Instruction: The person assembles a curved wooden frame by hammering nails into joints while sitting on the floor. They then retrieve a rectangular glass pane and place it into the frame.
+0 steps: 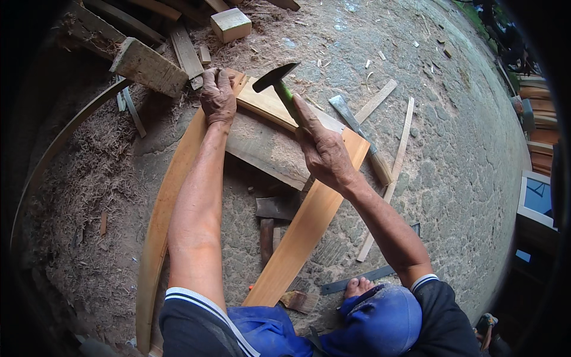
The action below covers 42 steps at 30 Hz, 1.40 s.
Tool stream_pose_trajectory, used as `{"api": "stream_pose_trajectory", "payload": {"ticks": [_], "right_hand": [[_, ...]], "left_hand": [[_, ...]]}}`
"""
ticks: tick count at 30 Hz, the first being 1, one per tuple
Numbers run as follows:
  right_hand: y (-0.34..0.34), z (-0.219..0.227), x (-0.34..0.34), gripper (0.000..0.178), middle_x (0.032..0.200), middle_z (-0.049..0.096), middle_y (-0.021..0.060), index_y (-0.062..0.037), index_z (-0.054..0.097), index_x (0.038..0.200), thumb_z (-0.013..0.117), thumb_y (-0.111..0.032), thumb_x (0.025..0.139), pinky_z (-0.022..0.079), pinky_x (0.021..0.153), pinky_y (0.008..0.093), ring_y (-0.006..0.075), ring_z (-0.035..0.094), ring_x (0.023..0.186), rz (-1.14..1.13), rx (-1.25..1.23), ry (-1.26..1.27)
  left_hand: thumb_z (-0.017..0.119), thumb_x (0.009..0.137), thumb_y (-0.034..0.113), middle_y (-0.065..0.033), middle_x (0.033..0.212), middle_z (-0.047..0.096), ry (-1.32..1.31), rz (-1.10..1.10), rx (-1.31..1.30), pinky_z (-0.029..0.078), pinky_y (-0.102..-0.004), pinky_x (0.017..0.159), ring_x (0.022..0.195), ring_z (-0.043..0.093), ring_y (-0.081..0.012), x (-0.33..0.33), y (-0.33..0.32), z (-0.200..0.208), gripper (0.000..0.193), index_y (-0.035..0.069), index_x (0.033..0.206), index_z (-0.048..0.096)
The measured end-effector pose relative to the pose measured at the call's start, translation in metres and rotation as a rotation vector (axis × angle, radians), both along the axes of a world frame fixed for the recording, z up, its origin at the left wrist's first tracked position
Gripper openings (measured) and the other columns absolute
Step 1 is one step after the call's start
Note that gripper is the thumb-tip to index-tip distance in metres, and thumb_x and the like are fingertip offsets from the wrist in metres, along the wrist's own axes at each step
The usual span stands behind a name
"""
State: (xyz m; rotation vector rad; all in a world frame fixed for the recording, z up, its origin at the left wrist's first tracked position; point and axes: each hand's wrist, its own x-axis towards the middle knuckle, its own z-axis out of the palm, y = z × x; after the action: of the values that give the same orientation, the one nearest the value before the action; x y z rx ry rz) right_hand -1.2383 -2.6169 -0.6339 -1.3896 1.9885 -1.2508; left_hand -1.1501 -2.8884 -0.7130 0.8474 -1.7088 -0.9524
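Head view: right hand is holding green-handled dark hammer; left hand, its grip unclear, is lying nearer far-left corner of light-brown wooden frame.

Room over right-hand ground — chisel blocks beside the frame.

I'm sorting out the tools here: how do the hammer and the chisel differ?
The hammer is held in the right hand; the chisel lies unheld. The hammer's handle looks green, the chisel's light-brown wood. The hammer's head is dark, the chisel's blade lighter grey. Both are handled tools.
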Motion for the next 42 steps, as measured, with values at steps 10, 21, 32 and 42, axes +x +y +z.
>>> {"api": "stream_pose_trajectory", "payload": {"ticks": [10,21,32,42], "right_hand": [[0.085,-0.038,0.068,0.037,0.078,0.067,0.022,-0.0121,0.048,0.128,0.06,-0.024,0.095,0.056,0.065,0.0517,0.043,0.069,0.073,0.035,0.409,0.122],[0.08,-0.059,0.066,0.024,0.068,0.065,0.0248,-0.0063,0.043,0.105,0.055,-0.022,0.092,0.051,0.061,0.0587,0.0472,0.067,0.068,0.027,0.196,0.305],[0.088,-0.066,0.056,0.021,0.089,0.063,0.0256,-0.0028,0.05,0.103,0.056,-0.021,0.096,0.047,0.074,0.0554,0.0463,0.062,0.085,0.293,0.121,0.527],[0.131,-0.032,0.178,0.032,0.133,0.059,0.0156,-0.0049,0.057,0.118,0.059,-0.018,0.089,0.022,0.118,0.0575,0.0342,0.049,0.133,0.971,0.026,0.593]], "left_hand": [[0.047,0.108,0.019,-0.0053,0.088,0.067,0.101,-0.1,0.475,0.055,-0.0241,0.06,0.071,0.068,-0.0128,0.046,0.014,0.017,0.013,0.007,0.109,0.049],[0.049,0.103,0.014,-0.0072,0.082,0.066,-0.895,-0.211,0.166,0.055,-0.0327,0.072,0.075,0.065,-0.0155,0.329,0.232,0.165,0.015,0.003,0.111,0.055],[0.049,0.103,0.021,-0.014,0.085,0.071,-0.384,1.015,0.439,0.055,-0.0361,0.075,0.077,0.069,-0.023,0.549,0.493,0.111,0.02,0.002,0.105,0.056],[0.051,0.101,0.031,-0.0167,0.143,0.051,0.974,1.926,0.586,0.043,-0.0589,0.105,0.127,0.053,-0.0366,0.709,0.612,0.009,0.04,0.013,0.137,0.046]]}}
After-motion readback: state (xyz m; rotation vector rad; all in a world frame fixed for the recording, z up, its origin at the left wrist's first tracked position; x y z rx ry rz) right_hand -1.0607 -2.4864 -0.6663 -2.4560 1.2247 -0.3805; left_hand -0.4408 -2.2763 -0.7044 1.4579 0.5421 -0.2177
